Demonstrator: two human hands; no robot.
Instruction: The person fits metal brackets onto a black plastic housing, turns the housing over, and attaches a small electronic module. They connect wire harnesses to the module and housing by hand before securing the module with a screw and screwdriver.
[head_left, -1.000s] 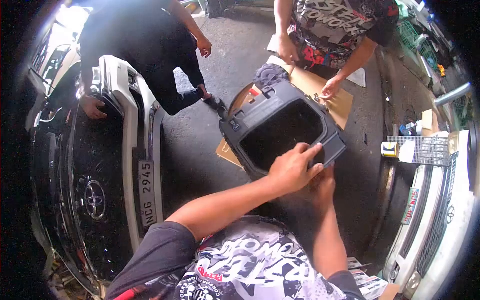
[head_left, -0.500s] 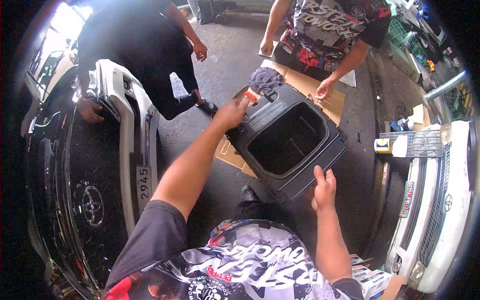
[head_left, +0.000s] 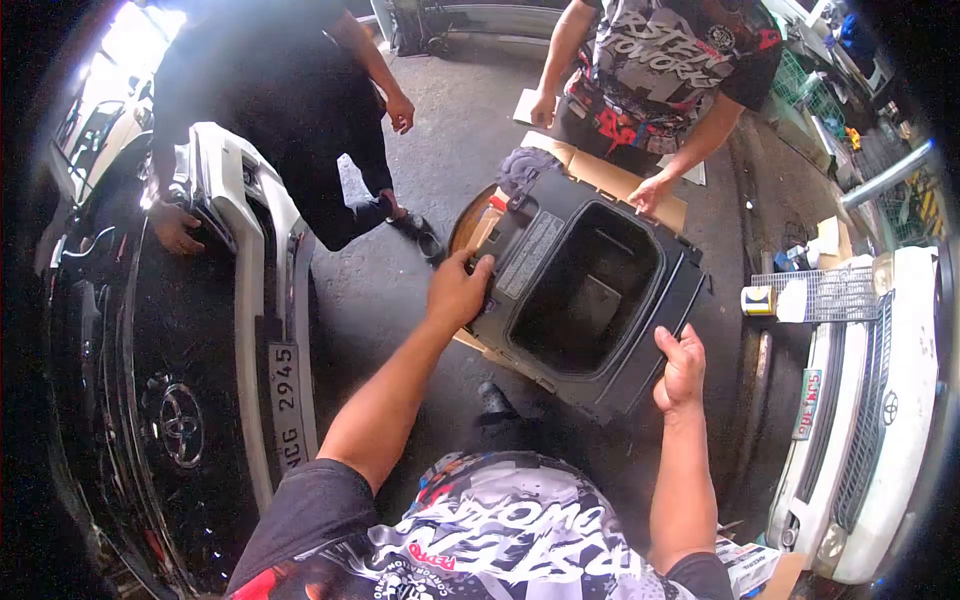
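Observation:
A black plastic trim panel with a deep storage bin is held out in front of me, its opening facing up. My left hand grips its left edge, thumb on top beside a printed label. At the lower right edge, my right hand is closed on the rim with the thumb up; its fingers underneath are partly hidden. A co-worker's hand touches the far edge of the panel. A dark grey bunched cloth and a small red-orange item show by the far left corner.
Cardboard lies on the floor beneath and beyond the panel. On the left stands a black car with a white bumper, another person's hand resting there. A white bumper with a wire rack is at right.
The panel has turned counterclockwise and shifted slightly right. My left hand has come down toward me with its edge; my right hand has moved a little right.

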